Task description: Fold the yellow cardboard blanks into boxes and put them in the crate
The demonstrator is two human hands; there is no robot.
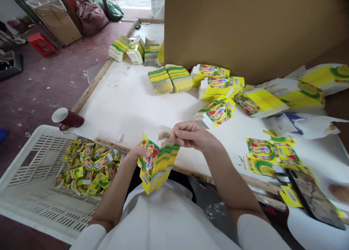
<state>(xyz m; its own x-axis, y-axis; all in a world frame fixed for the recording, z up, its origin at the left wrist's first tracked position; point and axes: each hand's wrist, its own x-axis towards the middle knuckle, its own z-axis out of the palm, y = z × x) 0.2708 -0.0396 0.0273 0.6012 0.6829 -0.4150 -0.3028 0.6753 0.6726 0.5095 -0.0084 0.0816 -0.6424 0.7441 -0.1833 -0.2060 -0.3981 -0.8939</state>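
My left hand (136, 156) grips a small stack of flat yellow-and-green printed cartons (156, 162), held upright over my lap at the near edge of the white table (122, 97). My right hand (191, 134) is closed in a pinch on the white top flap of the front carton in that stack. More flat cartons (218, 112) lie just beyond my right hand.
A white plastic crate (35, 170) at my left holds several folded cartons (89, 164). A maroon mug (68, 118) lies beside it. Bundles of cartons (170, 78) spread across the table in front of a brown cardboard wall (245, 28). A phone (313, 199) lies at right.
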